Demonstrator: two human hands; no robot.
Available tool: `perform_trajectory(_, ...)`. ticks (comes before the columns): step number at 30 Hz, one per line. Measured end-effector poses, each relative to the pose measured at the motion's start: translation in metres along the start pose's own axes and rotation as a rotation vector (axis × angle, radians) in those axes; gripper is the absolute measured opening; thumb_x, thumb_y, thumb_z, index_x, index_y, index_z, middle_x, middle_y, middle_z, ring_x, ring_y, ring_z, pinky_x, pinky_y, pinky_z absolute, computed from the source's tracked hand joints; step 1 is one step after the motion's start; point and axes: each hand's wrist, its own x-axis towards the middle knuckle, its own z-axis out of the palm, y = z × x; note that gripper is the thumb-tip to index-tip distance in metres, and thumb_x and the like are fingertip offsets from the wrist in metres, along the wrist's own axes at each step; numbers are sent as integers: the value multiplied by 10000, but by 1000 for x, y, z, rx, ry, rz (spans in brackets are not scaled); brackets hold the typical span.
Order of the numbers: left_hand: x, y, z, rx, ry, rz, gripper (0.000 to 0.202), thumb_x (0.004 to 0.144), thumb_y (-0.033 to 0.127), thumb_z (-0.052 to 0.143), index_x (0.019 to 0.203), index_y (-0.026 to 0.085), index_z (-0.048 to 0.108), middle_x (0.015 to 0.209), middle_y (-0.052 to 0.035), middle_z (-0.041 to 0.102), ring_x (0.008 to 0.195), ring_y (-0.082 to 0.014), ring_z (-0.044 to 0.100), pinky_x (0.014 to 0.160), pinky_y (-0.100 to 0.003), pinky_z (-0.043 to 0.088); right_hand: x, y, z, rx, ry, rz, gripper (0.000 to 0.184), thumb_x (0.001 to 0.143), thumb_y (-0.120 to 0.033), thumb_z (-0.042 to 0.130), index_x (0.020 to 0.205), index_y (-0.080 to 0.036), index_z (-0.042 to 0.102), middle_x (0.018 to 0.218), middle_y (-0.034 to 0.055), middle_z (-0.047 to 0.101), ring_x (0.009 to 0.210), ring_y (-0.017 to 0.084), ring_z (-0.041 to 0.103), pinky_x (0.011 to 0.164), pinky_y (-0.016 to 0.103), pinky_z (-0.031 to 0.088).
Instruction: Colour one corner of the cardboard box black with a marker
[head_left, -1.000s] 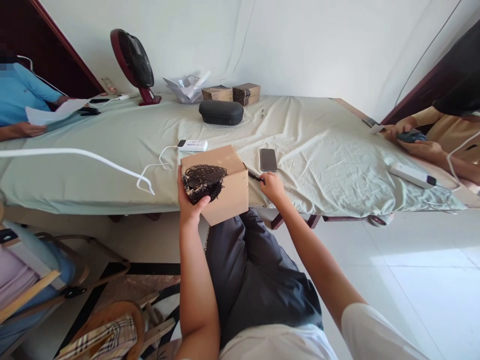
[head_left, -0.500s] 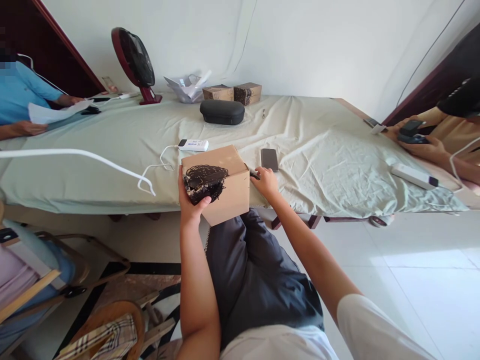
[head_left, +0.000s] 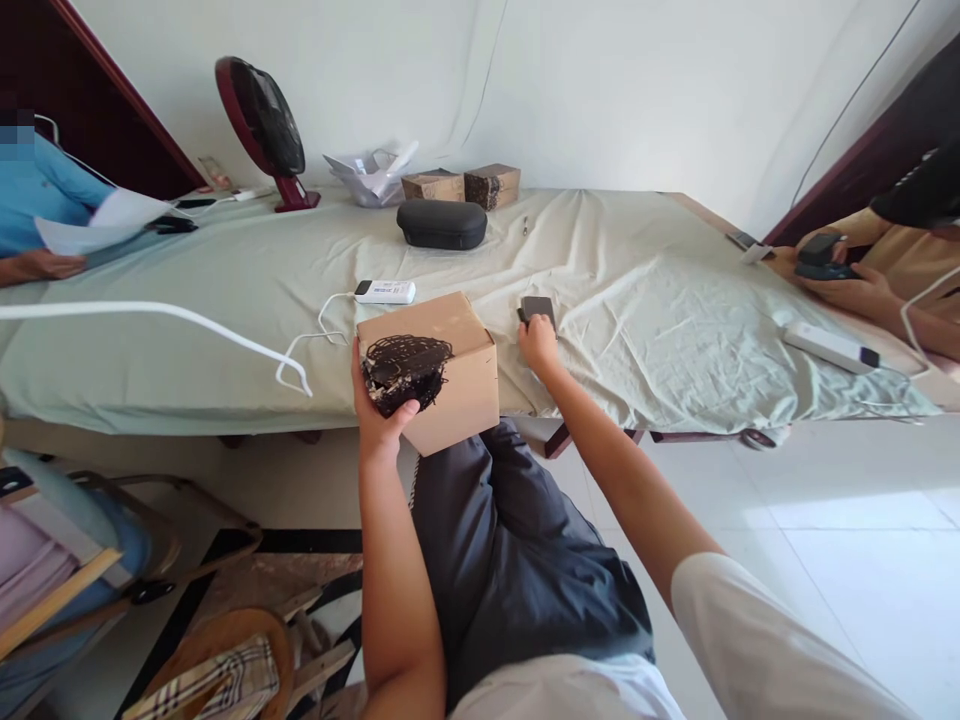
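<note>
A cardboard box [head_left: 461, 390] is tilted at the table's front edge, above my lap. Dense black scribbled lines cover its left corner, with pale specks in the darkest part. My left hand [head_left: 381, 420] grips that corner, thumb on the near face and fingers along the left side. To the right of the box, my right hand [head_left: 538, 342] is closed around a small dark pen-like marker [head_left: 523, 315], mostly hidden by the fingers. Just beyond that hand lies a dark phone [head_left: 538, 305], which the fingers partly overlap; whether they touch it I cannot tell.
A white power strip [head_left: 385, 291] and black case [head_left: 441, 224] lie beyond the box. Two small boxes [head_left: 491, 186], a plastic bag [head_left: 371, 178] and a fan [head_left: 262, 125] stand at the back. People sit at both ends. A white cable [head_left: 150, 305] crosses the left.
My right hand has moved away from the box's right side, up and right to the phone, with the dark marker still in it. My left hand keeps its grip on the box.
</note>
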Motion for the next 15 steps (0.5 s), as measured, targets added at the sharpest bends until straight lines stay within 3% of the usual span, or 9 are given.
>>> perform_trajectory(4,-1,-1,0,-19,-2,15,1227,649,560,972,1700,322,384,1674,-132,513,1595,-403,456,1340,-531,359,21,49,-22,-26,62,132,408,1109,-226,406,1297,13,678,1300,293,699,1194,324,662,1016,376,478)
perform_trajectory(7,-1,-1,0,6,3,3,1264,631,599,965,1707,310,367,1689,-134,498,1593,-398,461,1335,-515,372,27,71,-30,-42,80,197,409,1094,-234,424,1276,4,701,1273,287,710,1138,321,666,975,391,485)
perform_trajectory(11,-1,-2,0,-35,-21,18,1247,662,533,961,1721,320,338,1697,-128,498,1577,-381,488,1314,-502,407,24,69,-28,-68,130,187,438,1079,-260,443,1366,-12,663,1405,316,629,1280,365,578,1055,446,444)
perform_trajectory(15,-2,-1,-1,2,-22,21,1246,666,566,952,1722,319,338,1702,-124,485,1590,-386,467,1329,-506,381,21,47,-17,-78,97,67,467,1082,-363,508,1444,-93,628,1464,253,607,1388,357,502,1152,435,367)
